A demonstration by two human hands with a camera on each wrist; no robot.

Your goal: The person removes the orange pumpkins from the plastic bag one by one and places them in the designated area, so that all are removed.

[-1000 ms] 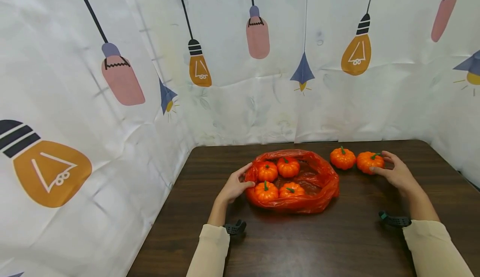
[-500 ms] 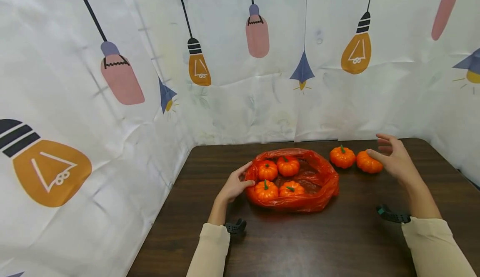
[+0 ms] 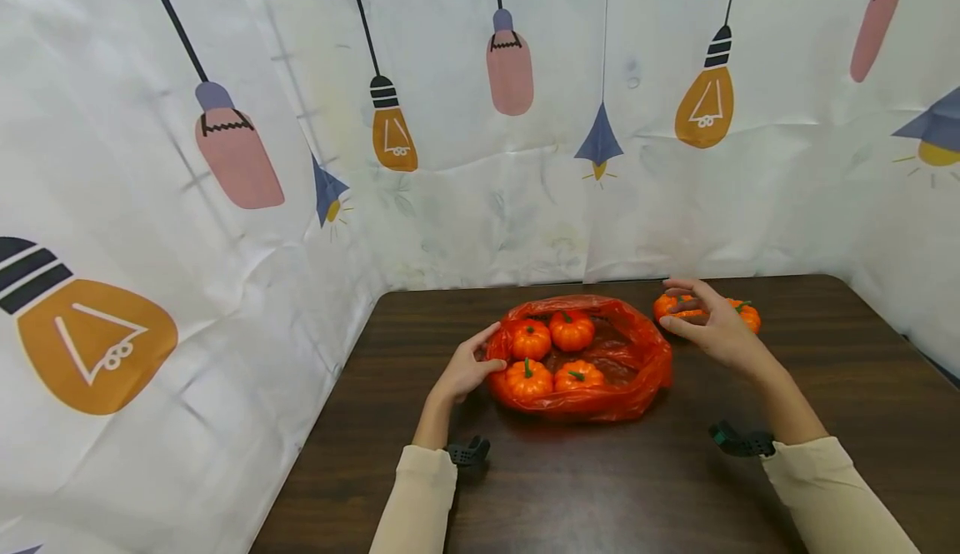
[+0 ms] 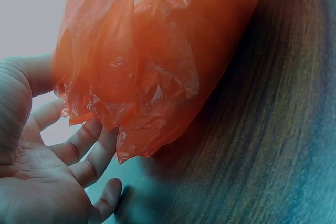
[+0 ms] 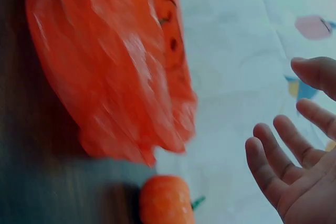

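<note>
A red plastic bag (image 3: 630,400) sits on the table with its mouth rolled open. Several small orange pumpkins, one of them a front pumpkin (image 3: 529,379), rest in its left part. At the bag's left rim my left hand (image 3: 467,371) holds the edge between thumb and fingers; in the left wrist view the crumpled film covers the fingertips. My right hand (image 3: 708,329) hovers with spread, loosely bent fingers and nothing in it. Behind it, partly hidden, are a left pumpkin (image 3: 664,307) and a right pumpkin (image 3: 749,317) outside the bag. In the right wrist view, one pumpkin (image 5: 165,200) shows below the bag.
The dark wood-grain table (image 3: 600,487) reaches back to a white curtain (image 3: 465,229) printed with lamps, which also runs along the left side. Dark wrist straps (image 3: 742,441) and light sleeves (image 3: 416,496) are on both forearms.
My right hand lets go of the right pumpkin, lifts, and swings left over the left pumpkin. The left hand stays at the bag's rim. The head view shifts slightly.
</note>
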